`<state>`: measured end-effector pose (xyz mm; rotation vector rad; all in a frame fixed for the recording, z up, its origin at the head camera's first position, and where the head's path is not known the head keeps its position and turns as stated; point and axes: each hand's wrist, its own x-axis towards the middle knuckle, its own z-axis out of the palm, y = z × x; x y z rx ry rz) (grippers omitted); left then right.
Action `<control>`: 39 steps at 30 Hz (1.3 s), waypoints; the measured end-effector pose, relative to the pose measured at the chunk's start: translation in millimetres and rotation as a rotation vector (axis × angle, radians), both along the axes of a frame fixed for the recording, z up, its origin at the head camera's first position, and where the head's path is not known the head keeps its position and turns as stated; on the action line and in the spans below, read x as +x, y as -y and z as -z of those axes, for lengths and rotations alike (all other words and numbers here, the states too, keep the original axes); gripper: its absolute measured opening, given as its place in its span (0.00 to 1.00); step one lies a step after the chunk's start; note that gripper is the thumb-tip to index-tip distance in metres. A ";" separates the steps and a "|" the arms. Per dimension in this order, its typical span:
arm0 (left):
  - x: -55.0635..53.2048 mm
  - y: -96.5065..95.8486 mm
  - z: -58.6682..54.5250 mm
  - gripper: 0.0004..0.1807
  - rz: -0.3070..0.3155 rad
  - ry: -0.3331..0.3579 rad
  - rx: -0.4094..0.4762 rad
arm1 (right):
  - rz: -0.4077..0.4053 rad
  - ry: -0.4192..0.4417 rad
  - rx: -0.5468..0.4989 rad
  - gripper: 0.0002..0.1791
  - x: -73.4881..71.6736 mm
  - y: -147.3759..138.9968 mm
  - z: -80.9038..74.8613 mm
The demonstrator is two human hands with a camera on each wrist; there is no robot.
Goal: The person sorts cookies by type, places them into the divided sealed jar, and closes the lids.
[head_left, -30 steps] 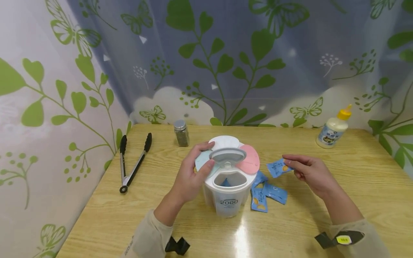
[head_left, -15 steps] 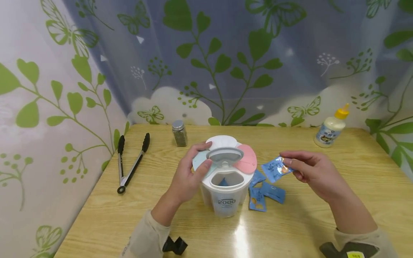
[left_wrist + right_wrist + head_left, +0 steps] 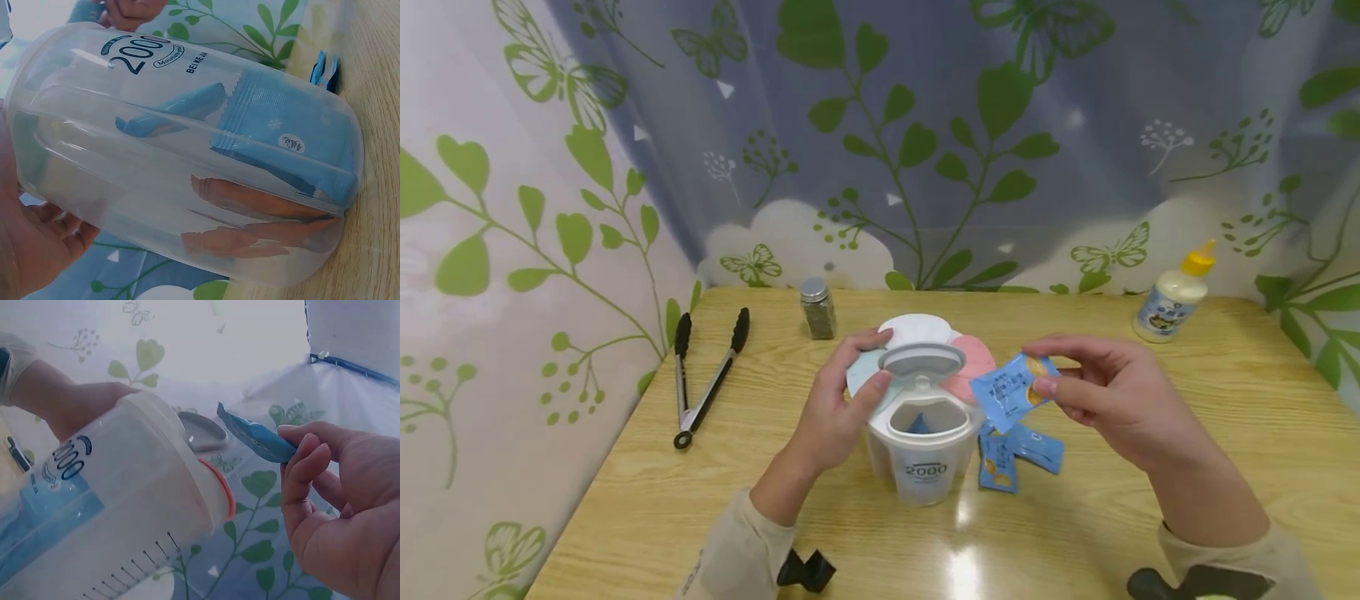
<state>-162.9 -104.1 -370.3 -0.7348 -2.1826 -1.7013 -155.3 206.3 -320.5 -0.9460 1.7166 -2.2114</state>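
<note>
A clear plastic storage container (image 3: 923, 485) with petal-like lids in white, pale blue and pink stands upright on the table. Its near grey flap lid (image 3: 922, 358) is raised above an opening. My left hand (image 3: 838, 408) grips the container's top from the left, thumb on the lid. Between thumb and fingers my right hand (image 3: 1123, 404) pinches a small blue snack packet (image 3: 1004, 393), just right of the opening and apart from it. Through the wall, the left wrist view shows blue packets (image 3: 287, 131) in one compartment and orange-brown packets (image 3: 250, 200) in another.
Several more blue packets (image 3: 1036, 447) lie on the wooden table (image 3: 647, 517), right of the container. Black-tipped tongs (image 3: 703, 400) lie spread at left. A spice jar (image 3: 818, 310) stands behind, and a yellow-capped bottle (image 3: 1171, 302) at back right. Patterned curtains border the table.
My right hand has carried the blue packet leftward toward the container's opening, turning it more upright. My left hand keeps its grip on the container.
</note>
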 end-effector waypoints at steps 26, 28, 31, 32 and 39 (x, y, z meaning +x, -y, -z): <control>-1.1 0.9 -0.2 0.26 -0.003 -0.009 -0.008 | 0.165 -0.258 0.206 0.20 12.3 64.0 -17.3; -1.1 0.8 -1.4 0.26 -0.004 -0.015 -0.010 | 0.180 -0.272 0.222 0.20 13.4 63.8 -16.4; -0.7 0.8 -2.5 0.26 -0.002 -0.014 -0.006 | 0.192 -0.283 0.235 0.20 14.5 62.4 -14.0; -0.6 0.8 -2.6 0.26 -0.001 -0.014 -0.004 | 0.202 -0.282 0.246 0.20 14.7 61.6 -13.1; 0.5 0.4 -0.7 0.25 0.003 -0.008 0.003 | 0.238 -0.201 0.285 0.19 15.0 54.9 -5.3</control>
